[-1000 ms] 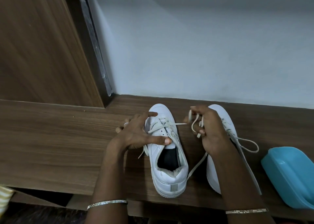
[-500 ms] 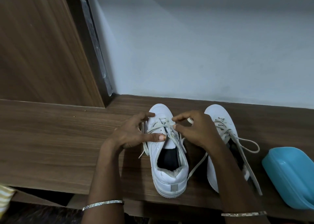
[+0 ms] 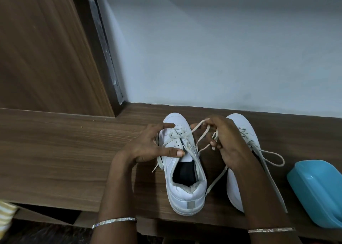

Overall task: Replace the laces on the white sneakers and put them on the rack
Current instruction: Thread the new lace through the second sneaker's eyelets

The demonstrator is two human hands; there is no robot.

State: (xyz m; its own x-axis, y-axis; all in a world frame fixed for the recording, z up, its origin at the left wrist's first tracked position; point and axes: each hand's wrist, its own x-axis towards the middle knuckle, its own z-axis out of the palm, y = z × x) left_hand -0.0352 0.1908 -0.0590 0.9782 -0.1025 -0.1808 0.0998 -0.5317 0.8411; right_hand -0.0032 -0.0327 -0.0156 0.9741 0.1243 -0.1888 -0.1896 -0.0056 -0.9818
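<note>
The left sneaker [image 3: 182, 162] stood at lower centre of the frame on the wooden shelf [image 3: 55, 151], toe toward the wall [image 3: 222, 49]; its cream lace [image 3: 200, 134] ran up and right into the right hand [image 3: 228, 142], whose fingers were closed around it; the left hand [image 3: 153, 145], fingers spread, pressed the shoe's side; the second sneaker [image 3: 240, 125] lay just right, partly hidden; a blue tub [image 3: 318, 190] sat at the right edge.

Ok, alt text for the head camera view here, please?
A person's right hand pulls a cream lace away from the left of two white sneakers on a wooden shelf, while the left hand steadies that shoe. The other sneaker sits alongside with a loose lace, and a blue tub lies at the right edge.
</note>
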